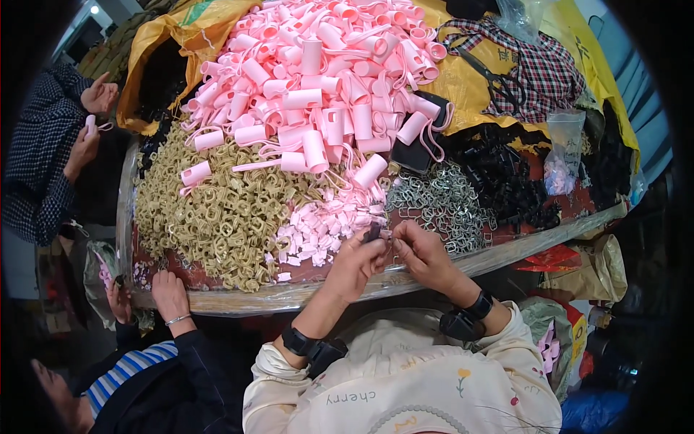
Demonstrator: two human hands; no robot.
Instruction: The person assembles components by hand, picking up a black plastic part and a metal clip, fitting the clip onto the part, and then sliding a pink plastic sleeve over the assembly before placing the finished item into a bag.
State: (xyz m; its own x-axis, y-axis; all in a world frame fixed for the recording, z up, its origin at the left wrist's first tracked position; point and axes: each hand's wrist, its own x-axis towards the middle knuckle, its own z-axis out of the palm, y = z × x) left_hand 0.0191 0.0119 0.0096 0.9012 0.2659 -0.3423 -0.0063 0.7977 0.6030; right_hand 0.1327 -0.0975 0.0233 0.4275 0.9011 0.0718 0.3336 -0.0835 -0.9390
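At the table's front edge my left hand [354, 264] is closed round a small black piece [372, 232], whose kind I cannot make out. My right hand [425, 254] meets it with thumb and forefinger pinched; whatever lies between those fingertips is too small to name. Just beyond my hands lie small pink pieces [318, 228] in a loose pile and silver metal buckle rings [441, 199]. Past them rises a big heap of pink plastic cylinders with straps [311, 98]. A heap of khaki ring-shaped pieces [217, 213] spreads to the left.
Black parts [499, 173] and a clear bag of small pieces [562, 155] sit at the right. Scissors [499, 83] rest near a checked cloth [546, 65]. Two people work at the left; one person's hand [87, 148] holds a pink cylinder. A wooden edge [506, 249] borders the table.
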